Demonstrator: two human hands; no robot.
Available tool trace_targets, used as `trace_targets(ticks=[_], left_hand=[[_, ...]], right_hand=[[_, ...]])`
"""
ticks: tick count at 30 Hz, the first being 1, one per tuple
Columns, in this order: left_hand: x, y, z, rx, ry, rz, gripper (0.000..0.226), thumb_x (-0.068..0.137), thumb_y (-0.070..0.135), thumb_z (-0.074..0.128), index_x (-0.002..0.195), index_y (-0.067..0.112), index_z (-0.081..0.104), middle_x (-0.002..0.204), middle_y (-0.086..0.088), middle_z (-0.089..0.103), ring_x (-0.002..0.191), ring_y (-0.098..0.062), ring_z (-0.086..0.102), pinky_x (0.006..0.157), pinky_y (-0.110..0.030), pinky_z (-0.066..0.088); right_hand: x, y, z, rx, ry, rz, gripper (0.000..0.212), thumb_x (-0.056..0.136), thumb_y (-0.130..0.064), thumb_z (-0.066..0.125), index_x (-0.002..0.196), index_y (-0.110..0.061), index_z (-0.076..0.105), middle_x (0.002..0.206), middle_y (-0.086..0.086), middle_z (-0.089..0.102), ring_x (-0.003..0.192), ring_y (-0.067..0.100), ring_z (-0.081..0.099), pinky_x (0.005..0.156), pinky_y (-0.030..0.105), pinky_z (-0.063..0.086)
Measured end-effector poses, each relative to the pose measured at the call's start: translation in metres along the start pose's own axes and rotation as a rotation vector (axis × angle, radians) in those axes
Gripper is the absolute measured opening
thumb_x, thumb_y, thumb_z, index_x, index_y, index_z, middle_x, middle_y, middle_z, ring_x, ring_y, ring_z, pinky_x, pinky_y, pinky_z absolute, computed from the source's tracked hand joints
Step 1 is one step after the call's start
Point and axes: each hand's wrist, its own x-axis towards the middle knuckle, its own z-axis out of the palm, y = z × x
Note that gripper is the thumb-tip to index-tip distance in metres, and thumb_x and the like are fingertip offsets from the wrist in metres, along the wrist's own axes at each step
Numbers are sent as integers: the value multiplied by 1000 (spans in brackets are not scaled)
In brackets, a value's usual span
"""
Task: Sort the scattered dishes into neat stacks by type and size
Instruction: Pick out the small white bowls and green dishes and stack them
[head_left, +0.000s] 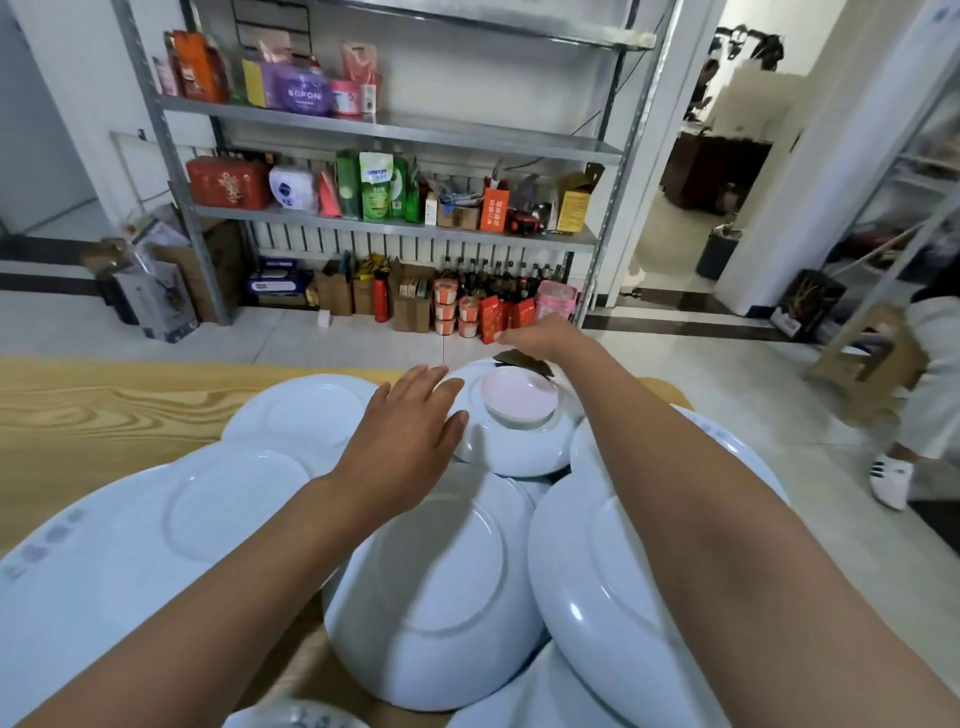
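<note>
Head view is showing both hands reaching over a crowd of white dishes lying upside down on the wooden table (104, 410). Left hand (410, 421) is hovering flat, fingers straight and spread, holding nothing, its fingertips just beside the rim of the far overturned dish (514, 447). Right hand (540, 335) is reaching past that dish toward a dark leaf-shaped piece (524, 361) at its far edge; fingers are pointing away from the camera, so I cannot tell whether they are pinching it or just touching.

Far dish is sitting on top of other pieces, its pinkish foot ring facing up. Nearer ones: big overturned bowl (436, 597) in the middle, large plate (618, 587) leaning at right, wide plate (130, 545) at left with a faint pattern on the rim, another flat plate (306, 410) behind it.

Step in hand, as I'm reading it: clearing the top of the pile so that the far dish can come off.

Doing it well:
- Lift the dark piece clear first and park it off the pile.
- Steady the far dish with the left palm while the right is working; it is perched, not seated.
- Take it by both rims, lift straight up, no sliding across glazed surfaces.
- Watch the leaning plate under the right forearm; a nudge could tip it.
</note>
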Motion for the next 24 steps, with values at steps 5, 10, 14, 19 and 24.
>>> trace_targets(ticks=[5, 10, 14, 19, 24], left_hand=[[3, -9, -1, -57, 5, -26, 45, 100, 41, 30, 139, 22, 41, 152, 2, 31, 142, -17, 19, 115, -41, 20], [-4, -12, -2, -108, 56, -12, 40, 100, 38, 35, 133, 19, 49, 148, 0, 37, 138, -17, 27, 112, -38, 26], [-9, -13, -6, -131, 67, -24, 41, 100, 39, 35, 133, 20, 49, 149, 2, 35, 138, -15, 26, 109, -33, 26], [-12, -15, -14, -143, 68, -40, 41, 100, 39, 34, 134, 21, 48, 149, 4, 34, 137, -14, 26, 108, -32, 27], [-19, -14, -28, -190, 110, -108, 37, 99, 35, 42, 132, 20, 49, 142, 6, 41, 127, -14, 40, 99, -31, 38]], right_hand=[[9, 1, 2, -129, -101, 45, 72, 71, -59, 72, 122, -10, 54, 96, 5, 54, 70, 17, 54, 52, 28, 40], [9, 1, 3, -127, -110, 29, 63, 68, -58, 75, 103, -13, 50, 97, 5, 57, 71, 17, 54, 53, 28, 40], [8, 2, 3, -62, -79, 20, 41, 71, -46, 75, 84, -13, 52, 82, 3, 57, 66, 17, 57, 52, 26, 42], [6, -1, 3, 92, 16, -29, 45, 66, -50, 74, 87, -14, 57, 90, 7, 60, 80, 21, 58, 70, 32, 48], [-24, -38, 7, 253, 34, -192, 41, 63, -53, 70, 71, -14, 59, 69, 4, 59, 67, 20, 55, 58, 31, 41]])
